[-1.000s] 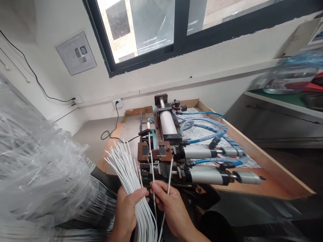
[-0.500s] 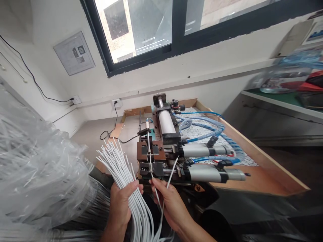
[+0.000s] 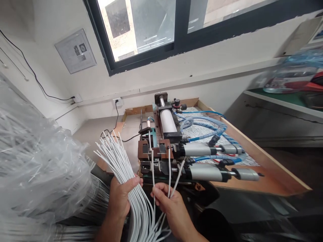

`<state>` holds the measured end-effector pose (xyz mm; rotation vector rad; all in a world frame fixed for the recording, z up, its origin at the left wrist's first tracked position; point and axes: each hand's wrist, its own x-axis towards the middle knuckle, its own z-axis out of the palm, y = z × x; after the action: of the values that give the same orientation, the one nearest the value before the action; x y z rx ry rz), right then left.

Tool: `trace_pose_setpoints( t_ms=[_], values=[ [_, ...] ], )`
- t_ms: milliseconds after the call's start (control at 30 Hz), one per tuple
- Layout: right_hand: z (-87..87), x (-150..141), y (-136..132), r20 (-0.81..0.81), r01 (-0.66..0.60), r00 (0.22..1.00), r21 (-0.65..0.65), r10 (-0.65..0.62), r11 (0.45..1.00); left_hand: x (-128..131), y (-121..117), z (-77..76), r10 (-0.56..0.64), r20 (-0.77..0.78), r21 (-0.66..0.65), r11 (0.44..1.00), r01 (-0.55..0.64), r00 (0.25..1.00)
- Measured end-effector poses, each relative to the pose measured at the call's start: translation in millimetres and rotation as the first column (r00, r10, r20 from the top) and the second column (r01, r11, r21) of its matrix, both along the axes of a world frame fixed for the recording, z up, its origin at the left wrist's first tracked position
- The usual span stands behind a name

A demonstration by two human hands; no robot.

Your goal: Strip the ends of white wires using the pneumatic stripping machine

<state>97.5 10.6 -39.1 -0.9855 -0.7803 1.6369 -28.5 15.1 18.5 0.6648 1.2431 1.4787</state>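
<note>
Since the earlier frame, the right hand [image 3: 165, 201] now pinches three white wires [image 3: 169, 168] instead of two.
Their tips stand at the machine [image 3: 161, 153]; the left hand [image 3: 121, 196] grips the wire bundle [image 3: 118, 161], beside a plastic bag [image 3: 37, 161] apparently holding more wires.

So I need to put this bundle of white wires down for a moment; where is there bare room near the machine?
The grey tabletop left of the wooden tray is bare, apart from the black cable. The tray's bare board right of the pneumatic cylinders is free too. It is crowded around the blue hoses and by the plastic bag.
</note>
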Motion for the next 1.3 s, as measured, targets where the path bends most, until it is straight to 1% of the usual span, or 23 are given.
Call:
trace_pose_setpoints(
  t_ms=[100,200,267,467,600,733,833,933,1033,1133,1200,1300],
  values=[
    [4.8,0.0,1.2,-0.097,0.068,0.992,-0.09,-0.076,0.994,-1.9,1.6,1.5,-0.023,0.005,0.004,1.0,0.023,1.0],
    [9.8,1.2,-0.4,-0.126,0.055,0.989,-0.154,-0.075,0.987,-2.2,2.4,2.3,-0.051,0.016,0.023,0.998,0.05,0.999],
    [10.8,2.5,-2.2,-0.112,0.047,0.992,-0.162,-0.065,0.986,-1.6,2.8,2.5,-0.053,0.023,0.035,0.998,0.052,0.998],
    [5.4,4.1,-1.2,-0.106,0.024,0.994,-0.145,-0.039,0.989,2.3,3.9,5.0,-0.021,0.018,0.018,1.0,0.02,1.0],
    [9.4,3.9,3.4,-0.129,-0.016,0.992,-0.156,-0.004,0.988,3.3,2.8,2.7,-0.02,-0.008,0.029,0.999,0.02,1.0],
    [18.0,3.4,9.0,-0.147,-0.108,0.985,-0.147,0.086,0.983,5.0,-1.5,-5.3,-0.047,-0.052,0.049,0.998,0.05,0.998],
    [19.2,1.5,11.4,-0.162,-0.156,0.976,-0.076,0.142,0.985,9.8,-7.1,-9.6,-0.1,-0.094,0.047,0.993,0.105,0.991],
    [15.1,-1.1,10.0,-0.153,-0.169,0.974,0.0,0.167,0.986,15.5,-11.6,-10.2,-0.179,-0.151,0.053,0.981,0.188,0.972],
    [10.5,-2.5,6.4,-0.104,-0.087,0.991,0.003,0.087,0.996,18.5,-13.3,-9.7,-0.218,-0.151,0.056,0.972,0.229,0.964],
    [9.3,-2.1,4.9,-0.101,-0.018,0.995,-0.039,0.014,0.999,17.2,-13.3,-10.8,-0.221,-0.109,0.042,0.973,0.227,0.969],
    [9.8,-1.4,5.7,-0.126,-0.002,0.992,-0.069,-0.006,0.998,14.7,-13.1,-11.9,-0.189,-0.082,0.015,0.982,0.191,0.979],
    [10.2,-0.8,7.7,-0.163,0.032,0.985,-0.112,-0.05,0.993,10.8,-12.5,-12.2,-0.103,-0.064,-0.027,0.994,0.102,0.993]
  ],
)
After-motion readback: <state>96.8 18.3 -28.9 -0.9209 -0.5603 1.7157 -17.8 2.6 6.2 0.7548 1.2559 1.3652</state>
